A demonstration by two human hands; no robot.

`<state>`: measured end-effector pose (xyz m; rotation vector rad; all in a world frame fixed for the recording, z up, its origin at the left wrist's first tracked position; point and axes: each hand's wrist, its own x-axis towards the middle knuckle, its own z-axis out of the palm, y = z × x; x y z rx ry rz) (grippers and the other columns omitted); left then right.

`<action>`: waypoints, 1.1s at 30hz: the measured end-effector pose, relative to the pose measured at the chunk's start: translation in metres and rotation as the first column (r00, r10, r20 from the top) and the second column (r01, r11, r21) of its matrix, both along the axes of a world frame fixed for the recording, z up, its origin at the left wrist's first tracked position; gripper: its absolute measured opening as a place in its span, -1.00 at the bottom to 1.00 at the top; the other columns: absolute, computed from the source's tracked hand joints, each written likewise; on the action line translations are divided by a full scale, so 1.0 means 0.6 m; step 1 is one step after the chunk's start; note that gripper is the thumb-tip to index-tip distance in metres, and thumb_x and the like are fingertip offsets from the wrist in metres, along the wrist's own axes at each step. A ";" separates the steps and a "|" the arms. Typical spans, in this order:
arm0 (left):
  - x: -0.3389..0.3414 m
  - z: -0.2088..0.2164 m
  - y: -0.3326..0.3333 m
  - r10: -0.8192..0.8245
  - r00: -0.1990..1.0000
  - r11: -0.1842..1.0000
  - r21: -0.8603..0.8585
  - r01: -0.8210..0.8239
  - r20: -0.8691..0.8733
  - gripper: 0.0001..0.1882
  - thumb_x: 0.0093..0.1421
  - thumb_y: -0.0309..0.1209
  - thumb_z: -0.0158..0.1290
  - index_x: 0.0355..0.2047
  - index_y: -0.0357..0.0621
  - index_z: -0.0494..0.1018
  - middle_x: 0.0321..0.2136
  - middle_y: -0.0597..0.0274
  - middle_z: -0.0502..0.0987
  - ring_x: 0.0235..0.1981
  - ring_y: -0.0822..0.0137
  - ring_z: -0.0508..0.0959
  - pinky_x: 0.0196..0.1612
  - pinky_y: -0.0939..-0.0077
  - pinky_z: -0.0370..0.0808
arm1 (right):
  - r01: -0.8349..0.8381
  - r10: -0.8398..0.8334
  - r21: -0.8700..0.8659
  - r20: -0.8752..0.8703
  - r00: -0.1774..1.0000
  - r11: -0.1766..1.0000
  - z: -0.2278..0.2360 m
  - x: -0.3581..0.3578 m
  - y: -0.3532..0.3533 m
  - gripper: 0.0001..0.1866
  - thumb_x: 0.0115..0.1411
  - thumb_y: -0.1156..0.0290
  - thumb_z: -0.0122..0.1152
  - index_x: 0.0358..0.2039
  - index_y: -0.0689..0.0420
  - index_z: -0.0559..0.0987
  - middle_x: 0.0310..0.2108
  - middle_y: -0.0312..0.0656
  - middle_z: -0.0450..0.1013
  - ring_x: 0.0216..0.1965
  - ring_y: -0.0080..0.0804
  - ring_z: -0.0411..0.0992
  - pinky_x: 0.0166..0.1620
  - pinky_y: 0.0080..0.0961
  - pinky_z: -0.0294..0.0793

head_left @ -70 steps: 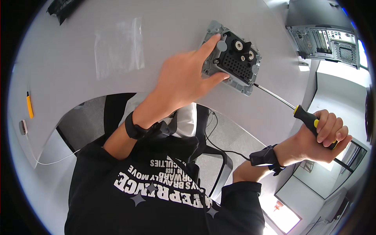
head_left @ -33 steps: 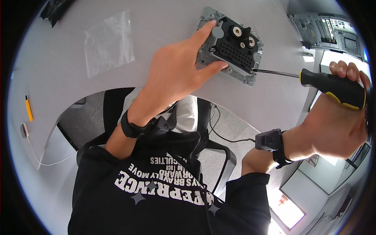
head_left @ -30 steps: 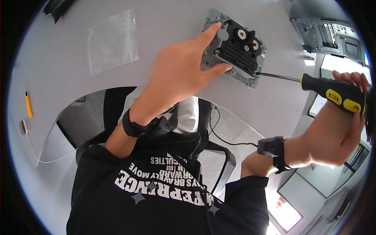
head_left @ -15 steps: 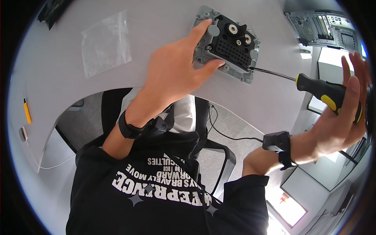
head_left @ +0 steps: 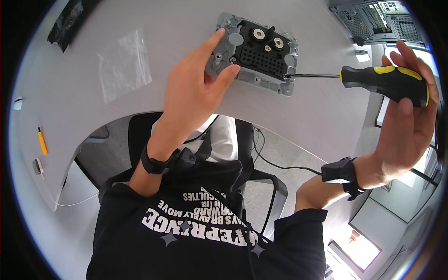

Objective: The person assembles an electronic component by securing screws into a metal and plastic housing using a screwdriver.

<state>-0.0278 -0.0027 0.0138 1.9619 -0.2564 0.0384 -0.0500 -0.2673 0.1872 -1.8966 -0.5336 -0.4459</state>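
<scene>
Grey metal housing (head_left: pixel 268 84) with black cover (head_left: pixel 261 58), lying on the bench (head_left: pixel 322 102). The screwdriver (head_left: pixel 359 77) remains at the cover's near right corner, its handle newly rolled; work there is presumably unfinished. Right hand (head_left: pixel 407 128): grip loose, partly uncurled around the handle. Left hand (head_left: pixel 189 81): grip spread, thumb drawn back, pressing the housing's left end. Left of the housing: clear bag (head_left: pixel 126 67), black packet (head_left: pixel 70 23), yellow-handled tool (head_left: pixel 42 141); beyond its right end, a computer chassis (head_left: pixel 373 21).

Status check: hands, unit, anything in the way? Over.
Left hand on grey-and-black unit. Right hand holds screwdriver, tip at unit's near right corner. Transparent bag apart, out of the way.
</scene>
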 end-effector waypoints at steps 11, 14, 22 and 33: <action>0.009 0.106 -0.035 -0.193 0.774 0.981 0.112 0.157 0.604 -0.45 0.06 -0.43 0.21 0.10 -0.20 0.39 -0.02 0.02 0.44 -0.03 0.15 0.44 0.05 0.36 0.34 | 0.471 -0.215 -0.677 0.430 0.877 0.566 0.022 0.005 0.004 -0.48 0.35 -0.05 -0.18 0.02 0.07 0.54 -0.10 -0.09 0.51 -0.10 -0.33 0.51 0.01 -0.44 0.46; 0.018 0.154 -0.086 -0.258 0.721 0.938 -0.011 0.345 0.643 -0.47 0.07 -0.52 0.19 0.08 -0.28 0.38 -0.07 0.05 0.49 -0.05 0.22 0.47 0.05 0.39 0.36 | 0.439 -0.189 -0.667 0.415 0.890 0.602 0.021 -0.008 0.009 -0.51 0.33 0.02 -0.14 0.03 0.09 0.53 -0.09 -0.08 0.51 -0.10 -0.32 0.51 0.00 -0.45 0.47; 0.066 0.152 -0.127 -0.415 0.679 0.785 -0.138 0.603 0.605 -0.69 0.18 -0.46 0.16 -0.09 -0.36 0.47 -0.24 0.04 0.59 -0.30 0.29 0.61 -0.19 0.47 0.56 | 0.359 -0.160 -0.601 0.359 0.920 0.715 0.014 -0.040 0.005 -0.57 0.27 0.20 -0.06 0.05 0.15 0.50 -0.06 -0.05 0.48 -0.08 -0.31 0.50 -0.01 -0.45 0.49; 0.032 0.190 -0.089 -0.634 0.739 0.700 -0.237 0.674 0.229 -0.56 0.16 -0.63 0.11 0.07 -0.36 0.34 -0.02 0.11 0.46 0.03 0.31 0.47 0.11 0.36 0.36 | 0.256 -0.088 -0.581 0.301 0.949 0.773 0.022 -0.039 0.010 -0.57 0.19 0.45 0.06 0.09 0.23 0.46 -0.02 -0.01 0.45 -0.05 -0.29 0.49 -0.02 -0.47 0.51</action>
